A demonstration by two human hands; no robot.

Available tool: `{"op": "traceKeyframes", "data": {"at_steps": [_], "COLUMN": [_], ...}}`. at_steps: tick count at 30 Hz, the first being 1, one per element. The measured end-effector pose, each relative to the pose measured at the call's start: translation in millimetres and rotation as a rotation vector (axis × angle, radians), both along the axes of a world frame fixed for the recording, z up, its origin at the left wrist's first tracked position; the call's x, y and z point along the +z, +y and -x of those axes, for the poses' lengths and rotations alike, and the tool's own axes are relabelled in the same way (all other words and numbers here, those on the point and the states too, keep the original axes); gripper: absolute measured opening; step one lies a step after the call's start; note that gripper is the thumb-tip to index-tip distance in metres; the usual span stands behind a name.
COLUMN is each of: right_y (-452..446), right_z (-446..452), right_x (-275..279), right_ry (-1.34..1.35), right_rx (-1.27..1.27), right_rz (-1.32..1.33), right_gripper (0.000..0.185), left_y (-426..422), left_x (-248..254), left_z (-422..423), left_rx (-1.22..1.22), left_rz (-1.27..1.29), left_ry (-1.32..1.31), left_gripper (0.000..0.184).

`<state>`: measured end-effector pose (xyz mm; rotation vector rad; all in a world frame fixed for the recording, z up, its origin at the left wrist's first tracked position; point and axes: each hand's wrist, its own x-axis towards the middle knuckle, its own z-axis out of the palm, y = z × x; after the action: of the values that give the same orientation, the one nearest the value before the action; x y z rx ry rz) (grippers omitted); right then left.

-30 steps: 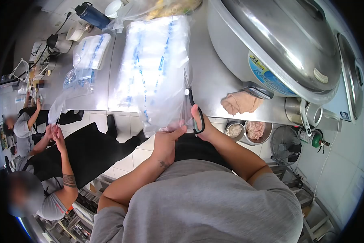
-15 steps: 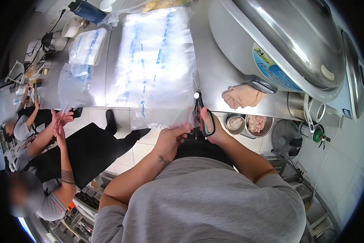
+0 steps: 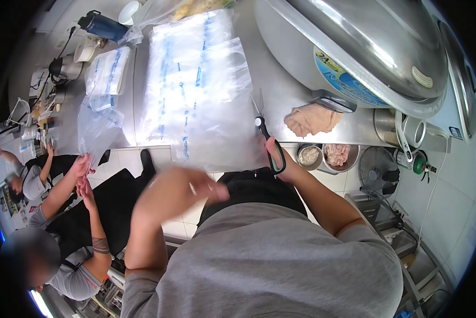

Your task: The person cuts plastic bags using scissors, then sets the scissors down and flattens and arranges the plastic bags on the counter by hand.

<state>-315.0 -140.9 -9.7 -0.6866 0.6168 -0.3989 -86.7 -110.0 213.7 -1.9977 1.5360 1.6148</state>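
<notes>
There are two bag stacks (image 3: 187,87), two food bowls (image 3: 356,159) and one pair of scissors (image 3: 265,128).

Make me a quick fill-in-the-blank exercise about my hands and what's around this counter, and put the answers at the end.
Your ____ hand holds the scissors. The printing on the large stack of plastic bags is ____ in colour. The metal bowl with pink food in it is ____ than the bowl of pale food beside it.

Missing words: right; blue; larger.
</notes>
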Motion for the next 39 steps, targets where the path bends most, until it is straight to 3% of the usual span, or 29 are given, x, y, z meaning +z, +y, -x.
{"op": "traceKeyframes", "data": {"at_steps": [1, 3, 5, 8, 11, 14, 17, 20, 27, 33, 39], "right_y": [-4, -9, -10, -16, -9, -6, -7, -6, -1, -5, -8], "right_z": [-1, -3, -8, -5, -6, -3, -3, -6, -6, -18, -18], "right_x": [7, 15, 14, 9, 6, -1, 17, 9, -5, 7, -6], "right_ry": [-0.051, -0.046, -0.026, -0.177, -0.064, -0.105, -0.018, -0.020, -0.093, -0.174, 0.060], "right_rx": [0.006, 0.022, -0.023, 0.010, -0.022, 0.028, 0.053, 0.025, 0.017, -0.104, -0.139], "right_rz": [-0.013, -0.031, -0.026, 0.009, -0.051, -0.064, -0.032, -0.038, -0.114, -0.036, 0.039], "right_gripper": [0.087, 0.092, 0.092, 0.088, 0.083, 0.082, 0.088, 0.091, 0.086, 0.090, 0.076], "left_y": [-15, -32, -27, -8, 0, 2, 14, 37, 51, 51, 55], "left_x": [-1, -69, -150, -191, -198, -166, -137, -152, -163, -147, -138], "left_z": [-10, -38, -63, -73, -63, -31, 12, 19, 24, 31, 31], "left_rx": [0.178, 0.238, -0.043, -0.017, 0.049, 0.015, -0.325, -0.467, -0.198, -0.141, -0.167], "left_rz": [0.031, 0.636, 0.795, 0.567, 0.653, 0.929, 0.842, 0.838, 1.062, 1.150, 1.183], "left_ry": [-0.046, -0.097, -0.576, -0.666, -0.761, -0.415, -0.064, -0.229, -0.150, -0.122, -0.139], "left_gripper": [0.051, 0.052, 0.068, 0.083, 0.088, 0.087, 0.087, 0.079, 0.037, 0.035, 0.035]}}
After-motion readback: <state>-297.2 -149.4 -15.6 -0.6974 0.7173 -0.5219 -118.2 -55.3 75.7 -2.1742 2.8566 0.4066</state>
